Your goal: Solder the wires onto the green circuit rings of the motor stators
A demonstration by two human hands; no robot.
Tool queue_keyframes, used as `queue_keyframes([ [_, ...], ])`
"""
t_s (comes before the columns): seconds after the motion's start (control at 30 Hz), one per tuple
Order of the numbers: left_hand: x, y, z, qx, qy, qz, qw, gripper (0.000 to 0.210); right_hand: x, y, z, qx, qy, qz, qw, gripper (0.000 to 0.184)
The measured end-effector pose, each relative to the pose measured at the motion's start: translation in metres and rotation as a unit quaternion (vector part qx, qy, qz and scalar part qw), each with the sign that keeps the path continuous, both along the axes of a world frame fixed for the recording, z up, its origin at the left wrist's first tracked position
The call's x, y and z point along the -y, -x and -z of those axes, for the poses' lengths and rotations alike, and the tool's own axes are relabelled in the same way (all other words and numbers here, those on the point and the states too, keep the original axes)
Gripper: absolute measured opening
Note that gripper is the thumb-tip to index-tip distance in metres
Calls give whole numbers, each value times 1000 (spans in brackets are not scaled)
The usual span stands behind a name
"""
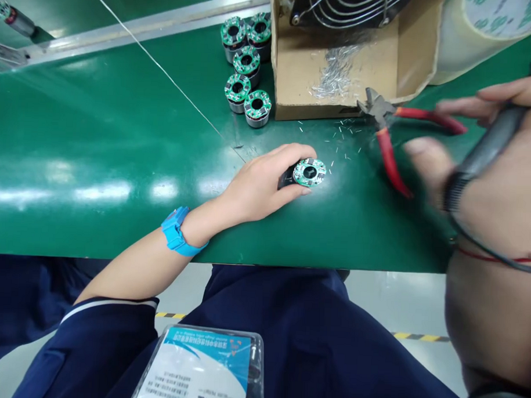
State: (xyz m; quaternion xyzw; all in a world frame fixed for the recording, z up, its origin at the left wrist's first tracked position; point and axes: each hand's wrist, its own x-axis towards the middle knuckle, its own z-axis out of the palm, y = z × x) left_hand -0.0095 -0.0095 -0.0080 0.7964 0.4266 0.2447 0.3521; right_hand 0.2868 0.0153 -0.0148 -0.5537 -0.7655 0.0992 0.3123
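My left hand wraps round a small dark cylindrical motor, fingers and thumb on either side. A round green circuit board with a central hole tops the motor and faces up. My right hand, smeared by motion, is at the right edge with a dark-handled corded tool lying across its palm. The tool's ribbed cord end points toward me and its working end is out of sight. Left of that hand, red-handled cutting pliers lie with jaws spread against the cardboard box.
Several board-topped motors stand grouped left of the cardboard box, which contains metal clippings and a fan. Loose clippings dot the green table. A tape roll stands at right; a thin wire crosses the left side.
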Motion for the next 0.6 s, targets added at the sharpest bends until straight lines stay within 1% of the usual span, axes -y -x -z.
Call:
queue_keyframes([
  [0.03,1,0,-2,19,11,-6,1000,37,0,-1,4,27,-2,-12,1000,94],
  [0.07,2,0,-3,34,21,-12,999,37,0,-2,8,59,7,-18,998,108],
  [0.1,3,-1,-4,44,29,-18,998,36,-1,-2,11,93,27,-14,995,116],
  [0.13,4,-1,-5,50,34,-22,998,36,-1,-2,14,123,53,3,991,114],
  [0.17,5,-1,-5,54,36,-25,998,36,0,-2,15,143,78,26,986,105],
  [0.2,5,-1,-5,57,34,-28,997,36,2,-1,16,154,94,49,982,92],
  [0.27,6,0,-5,56,27,-34,998,36,9,0,17,134,85,80,984,68],
  [0.3,6,0,-5,54,21,-38,998,36,15,0,18,101,78,82,988,60],
  [0.37,7,0,-6,47,10,-45,998,35,28,1,18,26,66,53,996,56],
  [0.43,8,0,-7,43,-6,-47,998,35,39,2,15,-2,40,7,999,55],
  [0.5,9,0,-7,40,-25,-46,998,34,46,5,8,9,7,-51,999,53],
  [0.53,9,0,-7,37,-33,-46,998,34,47,7,4,16,1,-79,997,52],
  [0.6,10,0,-7,22,-46,-46,998,33,46,11,-4,39,15,-117,992,50],
])
